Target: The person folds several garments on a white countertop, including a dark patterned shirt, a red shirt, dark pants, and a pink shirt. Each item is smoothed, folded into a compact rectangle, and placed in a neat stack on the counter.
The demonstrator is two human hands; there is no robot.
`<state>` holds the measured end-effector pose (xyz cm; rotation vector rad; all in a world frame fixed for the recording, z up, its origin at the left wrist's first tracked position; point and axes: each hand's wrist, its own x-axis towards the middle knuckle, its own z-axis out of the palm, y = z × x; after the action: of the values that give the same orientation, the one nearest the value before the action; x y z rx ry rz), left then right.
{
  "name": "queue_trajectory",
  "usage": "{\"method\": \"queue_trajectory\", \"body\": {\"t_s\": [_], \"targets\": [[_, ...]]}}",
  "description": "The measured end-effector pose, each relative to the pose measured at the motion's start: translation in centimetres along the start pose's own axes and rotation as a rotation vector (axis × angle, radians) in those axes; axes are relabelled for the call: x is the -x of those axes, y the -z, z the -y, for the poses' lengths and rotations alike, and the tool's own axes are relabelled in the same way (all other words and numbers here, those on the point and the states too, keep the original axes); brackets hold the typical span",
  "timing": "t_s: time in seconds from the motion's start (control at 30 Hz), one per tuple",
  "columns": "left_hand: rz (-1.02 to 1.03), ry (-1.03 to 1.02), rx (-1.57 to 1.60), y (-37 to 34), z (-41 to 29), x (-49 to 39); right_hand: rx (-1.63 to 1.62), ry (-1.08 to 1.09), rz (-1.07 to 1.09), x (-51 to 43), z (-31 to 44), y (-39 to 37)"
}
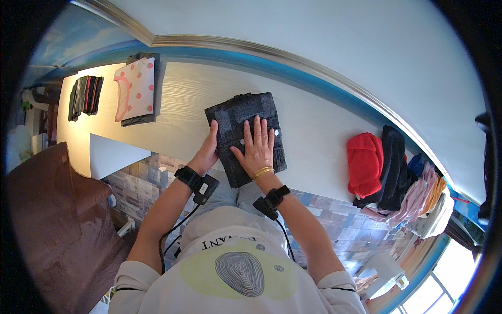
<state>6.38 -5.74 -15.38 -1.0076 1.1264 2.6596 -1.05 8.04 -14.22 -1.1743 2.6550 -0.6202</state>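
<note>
A folded dark plaid garment (231, 114) with white buttons lies on the pale wooden table (188, 98), its near corner reaching over the front edge. My right hand (258, 151) rests flat on top of it, fingers spread, a gold-coloured bracelet at the wrist. Against the garment's left edge is my left hand (206, 151), thumb pointing up along the side. Its other fingers are mostly hidden, so a grip cannot be made out. Both wrists carry black strapped devices with cables.
On the left, a folded strawberry-print garment (137, 90) tops dark folded cloth, beside a row of dark folded items (86, 96). A red garment (364, 165), dark clothing (393, 168) and a heap of clothes (421, 188) lie right. A brown covered seat (51, 219) stands at lower left.
</note>
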Motion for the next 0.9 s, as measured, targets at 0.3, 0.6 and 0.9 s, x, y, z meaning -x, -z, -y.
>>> {"method": "queue_trajectory", "body": {"t_s": [0.3, 0.6, 0.9], "targets": [[0.023, -0.094, -0.216, -4.3, -5.1, 3.3, -0.681, -0.074, 0.003, -0.8, -1.3, 1.1], [0.097, -0.523, -1.610, -10.8, -2.6, 0.7, -1.644, -0.850, -0.191, 0.3, -5.0, 1.0], [0.446, -0.661, -1.027, -12.7, -2.3, 0.2, -1.407, -0.826, -0.329, 3.0, -9.8, 0.3]]}}
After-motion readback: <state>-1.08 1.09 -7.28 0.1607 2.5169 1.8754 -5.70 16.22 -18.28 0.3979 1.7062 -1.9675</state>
